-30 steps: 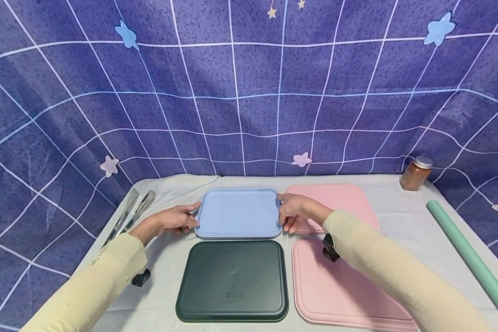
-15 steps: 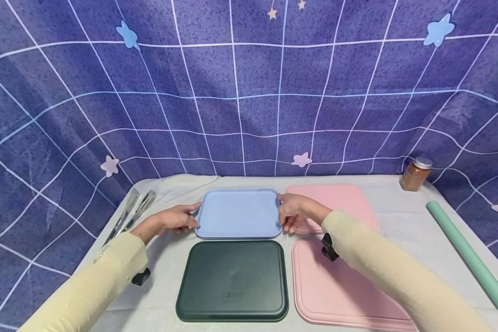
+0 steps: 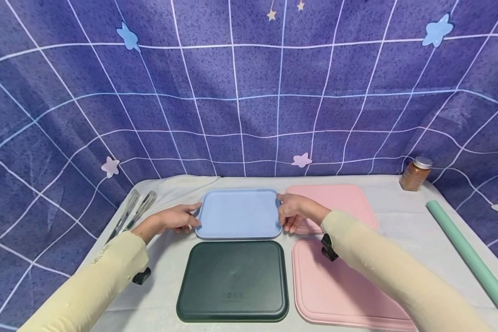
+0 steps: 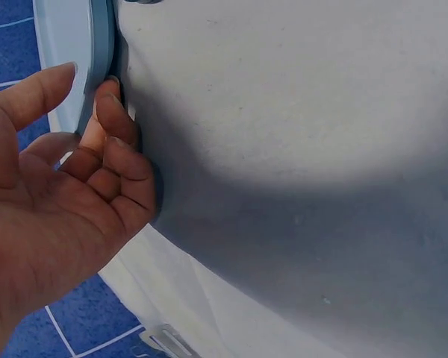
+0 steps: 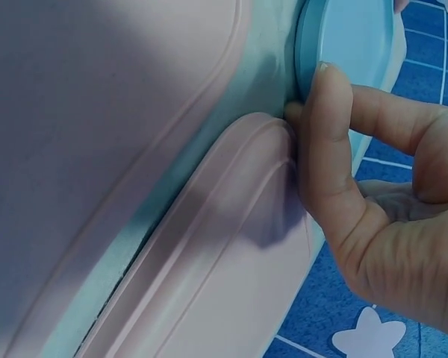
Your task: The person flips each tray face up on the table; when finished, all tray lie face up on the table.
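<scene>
A shallow light blue tray [image 3: 239, 213] with rounded corners lies at the back middle of the table, held at both short ends. My left hand [image 3: 176, 218] grips its left end; in the left wrist view the thumb [image 4: 48, 88] is over the rim and the other fingers curl along the outer side. At the right end, my right hand [image 3: 293, 211] holds the rim, with a fingertip [image 5: 325, 74] on the edge in the right wrist view. Directly in front of the tray is a dark green rectangular board [image 3: 233, 281].
Two pink boards lie on the right, a back one [image 3: 336, 198] partly under my right hand and a front one [image 3: 348, 295] under the forearm. Metal tongs [image 3: 138, 210] lie at the left edge. A spice jar [image 3: 416, 174] and a green roll [image 3: 466, 251] are far right.
</scene>
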`<state>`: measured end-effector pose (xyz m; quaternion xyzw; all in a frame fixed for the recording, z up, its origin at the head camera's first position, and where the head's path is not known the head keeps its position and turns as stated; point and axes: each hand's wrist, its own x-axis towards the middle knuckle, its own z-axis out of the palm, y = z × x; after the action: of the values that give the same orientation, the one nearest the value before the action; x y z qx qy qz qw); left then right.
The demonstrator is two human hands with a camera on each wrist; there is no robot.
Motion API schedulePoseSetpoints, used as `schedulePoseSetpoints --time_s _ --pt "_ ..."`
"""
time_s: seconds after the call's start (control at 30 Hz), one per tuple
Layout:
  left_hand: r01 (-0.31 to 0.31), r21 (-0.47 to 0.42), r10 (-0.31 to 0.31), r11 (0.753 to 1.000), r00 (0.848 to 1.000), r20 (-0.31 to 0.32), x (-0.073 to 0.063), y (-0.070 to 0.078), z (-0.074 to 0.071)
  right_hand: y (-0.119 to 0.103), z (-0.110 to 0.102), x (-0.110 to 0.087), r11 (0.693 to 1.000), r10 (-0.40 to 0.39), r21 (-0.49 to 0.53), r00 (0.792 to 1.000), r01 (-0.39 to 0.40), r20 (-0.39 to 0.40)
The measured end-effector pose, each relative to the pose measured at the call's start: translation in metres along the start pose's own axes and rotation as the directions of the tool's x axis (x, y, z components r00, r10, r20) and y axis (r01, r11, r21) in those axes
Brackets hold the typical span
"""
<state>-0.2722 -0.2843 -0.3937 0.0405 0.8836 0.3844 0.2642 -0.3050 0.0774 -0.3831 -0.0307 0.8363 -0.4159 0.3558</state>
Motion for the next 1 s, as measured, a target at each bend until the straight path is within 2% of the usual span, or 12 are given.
schedulePoseSetpoints --time_s 0.3,0.4,0.5,0.57,0.67,0.77,0.9,1.0 --pt "-0.003 0.037 0.003 0.999 1.0 -0.021 0.002 0.002 0.004 0.002 0.002 -0.002 1.0 -0.001 -0.021 1.0 0.001 -0.024" --pt "-0.025 0.167 0.044 0.986 0.993 -0.11 0.001 0.01 0.005 0.002 0.003 -0.005 0.998 -0.032 -0.055 0.998 0.029 -0.049" --pt "-0.038 0.299 0.102 0.954 0.975 -0.2 -0.001 0.027 0.002 0.001 -0.003 -0.016 0.987 -0.104 -0.129 0.992 0.094 -0.074" --pt "-0.036 0.328 0.116 0.944 0.967 -0.226 -0.003 0.04 0.0 0.001 -0.013 -0.026 0.969 -0.159 -0.201 0.985 0.141 -0.074" --pt "-0.069 0.24 0.121 0.968 0.971 -0.208 -0.002 0.06 0.002 0.009 -0.037 -0.046 0.932 -0.237 -0.29 0.971 0.216 -0.037" --pt "-0.104 0.168 0.136 0.98 0.972 -0.193 0.001 0.079 0.011 0.026 -0.064 -0.068 0.913 -0.261 -0.322 0.965 0.249 0.007" --pt "-0.156 0.109 0.172 0.982 0.972 -0.16 0.01 0.099 0.03 0.052 -0.095 -0.093 0.923 -0.235 -0.302 0.971 0.237 0.043" --pt "-0.195 0.067 0.202 0.978 0.972 -0.118 0.021 0.112 0.048 0.073 -0.116 -0.106 0.931 -0.204 -0.302 0.978 0.206 0.036"
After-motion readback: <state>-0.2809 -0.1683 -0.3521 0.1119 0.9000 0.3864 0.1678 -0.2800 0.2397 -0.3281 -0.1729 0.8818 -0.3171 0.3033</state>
